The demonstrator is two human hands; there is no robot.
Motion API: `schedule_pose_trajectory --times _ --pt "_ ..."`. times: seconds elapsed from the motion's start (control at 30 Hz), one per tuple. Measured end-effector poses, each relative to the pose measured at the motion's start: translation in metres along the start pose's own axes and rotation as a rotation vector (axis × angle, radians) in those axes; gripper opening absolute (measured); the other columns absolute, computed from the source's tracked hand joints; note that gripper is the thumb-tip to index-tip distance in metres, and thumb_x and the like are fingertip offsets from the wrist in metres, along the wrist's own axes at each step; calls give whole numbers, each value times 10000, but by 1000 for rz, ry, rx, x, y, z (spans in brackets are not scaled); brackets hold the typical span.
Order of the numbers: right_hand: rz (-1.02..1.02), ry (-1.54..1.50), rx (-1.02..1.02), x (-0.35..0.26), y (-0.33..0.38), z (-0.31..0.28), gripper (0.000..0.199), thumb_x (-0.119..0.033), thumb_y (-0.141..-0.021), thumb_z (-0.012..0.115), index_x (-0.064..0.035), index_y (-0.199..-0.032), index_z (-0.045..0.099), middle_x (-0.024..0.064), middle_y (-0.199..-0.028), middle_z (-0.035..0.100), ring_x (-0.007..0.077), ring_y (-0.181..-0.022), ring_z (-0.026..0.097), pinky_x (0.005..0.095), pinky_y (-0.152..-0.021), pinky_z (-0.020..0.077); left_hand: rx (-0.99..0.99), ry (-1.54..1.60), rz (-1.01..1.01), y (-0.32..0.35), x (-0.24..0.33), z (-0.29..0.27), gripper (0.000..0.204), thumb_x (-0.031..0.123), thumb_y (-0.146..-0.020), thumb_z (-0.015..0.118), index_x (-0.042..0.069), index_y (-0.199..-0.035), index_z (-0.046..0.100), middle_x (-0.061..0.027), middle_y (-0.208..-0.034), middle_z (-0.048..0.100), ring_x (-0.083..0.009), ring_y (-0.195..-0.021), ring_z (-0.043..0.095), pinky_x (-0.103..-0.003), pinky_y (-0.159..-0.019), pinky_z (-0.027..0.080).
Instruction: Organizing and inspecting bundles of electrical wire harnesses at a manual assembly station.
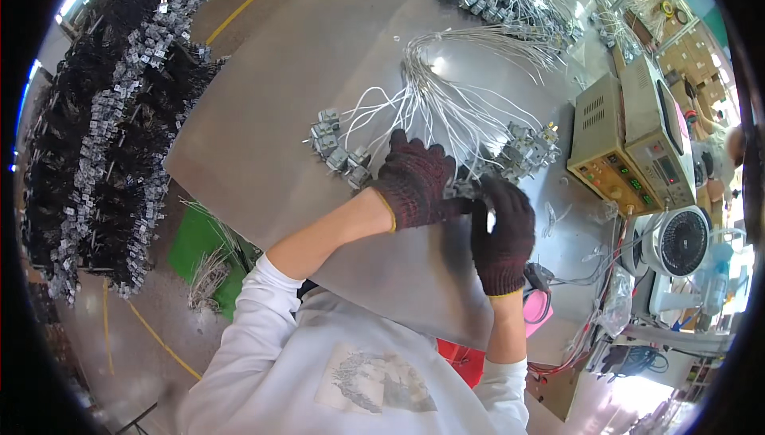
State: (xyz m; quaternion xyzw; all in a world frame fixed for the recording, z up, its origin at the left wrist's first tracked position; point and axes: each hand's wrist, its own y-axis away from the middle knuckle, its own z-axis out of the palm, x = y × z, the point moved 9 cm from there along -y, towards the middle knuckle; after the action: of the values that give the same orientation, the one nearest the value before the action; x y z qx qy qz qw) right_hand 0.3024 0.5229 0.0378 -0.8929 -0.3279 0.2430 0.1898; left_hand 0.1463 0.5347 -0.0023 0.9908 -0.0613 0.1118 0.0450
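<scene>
Both my hands wear dark knitted gloves with yellow cuffs, and they meet over the metal table (295, 68). Between them is a small grey plug (462, 189), partly covered by the gloves. My left hand (417, 182) is closed on its left side, thumb stretched along under it. From the right, my right hand (504, 232) pinches the plug with fingers and thumb. A fanned bundle of white cables (418, 88) spreads out just beyond the hands. Some of its grey plugs (339, 148) lie left of my left hand; another cluster of plugs (530, 150) sits beyond my right hand.
A second cable bundle with plugs (510, 5) lies at the far side. Testers with lit displays (629, 148) and a round fan (681, 241) stand at right. Black cables with grey connectors (119, 132) hang at left. Wires and a plastic bag (616, 299) line the right edge.
</scene>
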Motion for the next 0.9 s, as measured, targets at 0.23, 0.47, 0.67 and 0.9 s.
schedule_pose_trajectory --times 0.23,0.47,0.67,0.9 --pt "219 146 -61 24 18 3 405 -140 -930 799 -96 -1322 705 186 -1275 701 407 -1155 684 503 -989 565 402 -259 101 1 29 -11 773 714 -878 700 62 -1292 729 -162 -1351 646 -389 -1326 540 -673 -1229 291" --pt "209 154 -228 47 17 26 430 -160 -940 788 -164 -1362 700 164 -1237 715 405 -1093 707 524 -911 585 110 30 218 -17 47 31 844 509 -916 726 51 -1578 473 -158 -1314 599 -364 -1270 547 -496 -1112 412" --pt "295 -5 -177 52 10 23 404 -251 -910 840 -117 -1283 763 148 -1073 762 354 -877 755 479 -799 607 -13 64 282 -25 32 33 910 475 -888 779 99 -1643 437 -197 -1436 596 -413 -1291 583 -510 -1099 451" --pt "586 -560 -452 60 20 61 608 -414 -1015 715 -44 -1488 618 209 -1095 821 364 -981 810 454 -880 621 30 154 429 -4 15 -7 1053 646 -718 859 150 -1586 532 -222 -1289 740 -441 -1067 741 -570 -926 553"
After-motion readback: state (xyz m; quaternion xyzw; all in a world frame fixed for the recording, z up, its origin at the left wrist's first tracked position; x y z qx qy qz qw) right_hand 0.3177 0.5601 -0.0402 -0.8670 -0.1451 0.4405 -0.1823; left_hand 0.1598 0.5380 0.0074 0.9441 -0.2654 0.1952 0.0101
